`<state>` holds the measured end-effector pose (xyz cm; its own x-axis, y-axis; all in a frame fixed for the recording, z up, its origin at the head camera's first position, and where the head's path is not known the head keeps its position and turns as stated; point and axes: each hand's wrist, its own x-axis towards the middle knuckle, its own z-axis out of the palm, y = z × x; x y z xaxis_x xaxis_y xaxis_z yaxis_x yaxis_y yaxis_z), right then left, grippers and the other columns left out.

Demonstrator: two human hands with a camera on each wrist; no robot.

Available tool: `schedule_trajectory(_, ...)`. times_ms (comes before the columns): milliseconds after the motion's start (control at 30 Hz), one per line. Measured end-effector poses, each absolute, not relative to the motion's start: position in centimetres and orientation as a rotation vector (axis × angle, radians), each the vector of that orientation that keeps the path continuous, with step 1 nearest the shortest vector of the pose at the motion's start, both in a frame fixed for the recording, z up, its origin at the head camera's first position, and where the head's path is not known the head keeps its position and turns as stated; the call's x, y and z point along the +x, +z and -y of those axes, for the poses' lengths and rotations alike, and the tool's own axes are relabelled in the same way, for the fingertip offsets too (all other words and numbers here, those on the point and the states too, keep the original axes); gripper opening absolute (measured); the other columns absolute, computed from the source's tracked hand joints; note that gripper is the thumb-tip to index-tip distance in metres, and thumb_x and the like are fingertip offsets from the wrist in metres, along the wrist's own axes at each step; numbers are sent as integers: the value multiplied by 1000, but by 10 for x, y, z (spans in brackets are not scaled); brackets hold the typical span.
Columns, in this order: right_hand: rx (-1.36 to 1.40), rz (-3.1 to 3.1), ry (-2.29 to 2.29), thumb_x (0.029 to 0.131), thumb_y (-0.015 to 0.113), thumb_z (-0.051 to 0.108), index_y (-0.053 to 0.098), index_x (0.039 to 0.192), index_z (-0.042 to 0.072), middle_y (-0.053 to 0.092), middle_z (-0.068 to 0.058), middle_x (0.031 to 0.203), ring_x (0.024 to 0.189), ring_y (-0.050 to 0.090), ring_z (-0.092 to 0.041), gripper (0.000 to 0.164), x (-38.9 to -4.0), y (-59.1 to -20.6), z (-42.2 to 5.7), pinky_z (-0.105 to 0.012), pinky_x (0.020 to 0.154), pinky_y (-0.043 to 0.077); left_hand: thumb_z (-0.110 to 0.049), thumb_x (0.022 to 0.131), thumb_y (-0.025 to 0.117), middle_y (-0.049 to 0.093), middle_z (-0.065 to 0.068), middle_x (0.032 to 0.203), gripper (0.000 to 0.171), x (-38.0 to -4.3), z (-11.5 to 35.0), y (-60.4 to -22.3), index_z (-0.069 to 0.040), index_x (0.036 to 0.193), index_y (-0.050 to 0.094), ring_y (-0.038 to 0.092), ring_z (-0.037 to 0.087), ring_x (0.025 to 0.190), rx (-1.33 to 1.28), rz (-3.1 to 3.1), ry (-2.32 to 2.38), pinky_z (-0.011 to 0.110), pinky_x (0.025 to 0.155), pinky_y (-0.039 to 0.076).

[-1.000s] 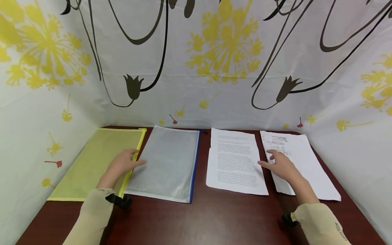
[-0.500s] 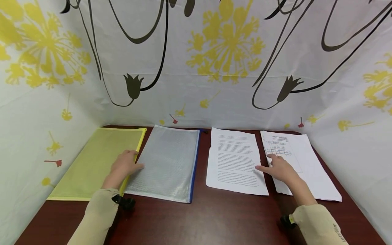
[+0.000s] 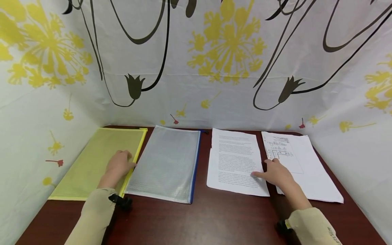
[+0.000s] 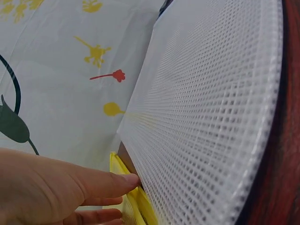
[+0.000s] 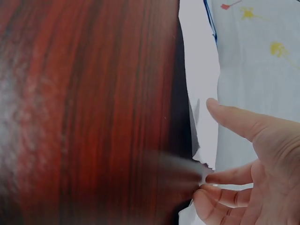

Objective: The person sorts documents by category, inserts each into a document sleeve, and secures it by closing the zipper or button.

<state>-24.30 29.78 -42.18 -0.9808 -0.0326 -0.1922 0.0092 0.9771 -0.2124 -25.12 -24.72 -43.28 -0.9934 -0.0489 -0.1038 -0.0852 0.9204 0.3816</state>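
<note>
In the head view, my left hand (image 3: 117,166) is over the right part of a yellow mesh zip folder (image 3: 92,163). Its thumb reaches the folder's yellow edge, also seen in the left wrist view as a yellow border (image 4: 136,201) beside the thumb. No firm grip shows there. To the right lies a clear mesh zip folder (image 3: 165,163) with a blue zip edge. My right hand (image 3: 277,175) has its thumb over the right edge of a printed sheet (image 3: 235,160). Its other fingers bend near the left edge of a paper stack (image 3: 306,170); in the right wrist view, thumb and fingers are spread apart.
All four flat items lie in a row on a dark red-brown table (image 3: 196,221). White cloth (image 3: 183,68) printed with yellow and dark flowers hangs behind and along both sides. A dark strap device (image 3: 122,201) sits on the left wrist.
The left thumb has drawn in from over the clear folder to the yellow folder's edge. My right hand has shifted slightly left and nearer, its thumb further over the printed sheet.
</note>
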Motion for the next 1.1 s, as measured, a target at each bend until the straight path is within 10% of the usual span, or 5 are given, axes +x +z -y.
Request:
schedule_trajectory(267,-26,-2978,-297,75,77,62,45,133,-19,52,-42,119,97,60,-47,104,-239,-421,-284,-57,80,54,-11,92,61,62,26,105,17,-252,254,-429,5,91,66,58,28,81,-122,-2956,636,38,67,52)
schedule_trajectory(733,64,-2882,-566,79,82,20,17,147,-20,44,-46,134,119,51,-55,103,-245,-425,-280,-60,97,49,-11,95,56,64,16,88,14,-248,254,-426,1,89,60,54,22,70,-110,-2970,663,32,61,46)
schedule_trajectory(1100,136,-2789,-960,95,59,10,46,133,-17,61,-33,115,94,64,-33,48,-253,-430,-303,-36,69,61,-15,96,57,66,15,88,16,-245,261,-422,-1,100,61,57,19,67,-107,-2970,751,31,57,44)
